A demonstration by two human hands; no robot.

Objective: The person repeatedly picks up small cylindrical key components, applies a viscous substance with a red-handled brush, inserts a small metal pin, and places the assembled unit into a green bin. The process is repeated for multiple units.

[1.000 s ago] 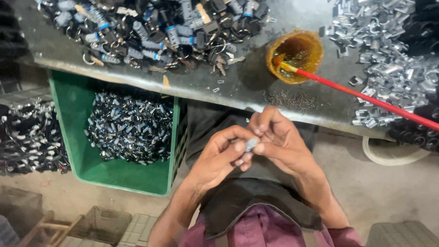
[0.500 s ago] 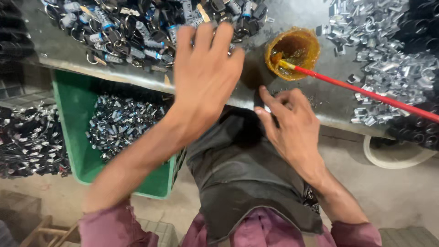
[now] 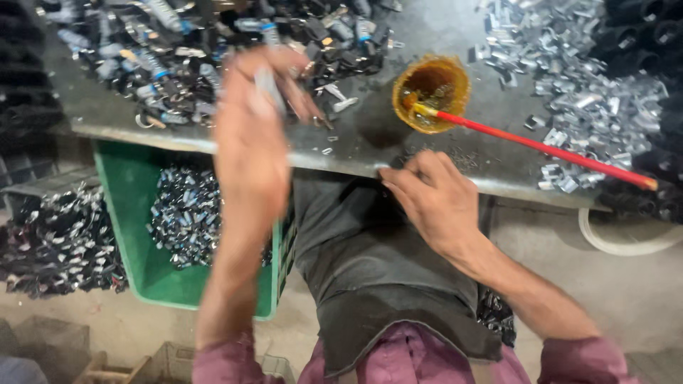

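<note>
At 3 o'clock the right hand (image 3: 427, 203) rests loosely curled on the tabletop (image 3: 370, 142) edge, holding nothing visible. At 10 o'clock the blurred left hand (image 3: 252, 135) pinches 1 small grey metal piece (image 3: 269, 87) above the dark parts pile (image 3: 178, 50) at 11.

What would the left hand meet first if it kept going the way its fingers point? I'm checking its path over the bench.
Likely the heap of dark mixed parts on the metal table; the left hand is blurred, so depth is unclear.
</note>
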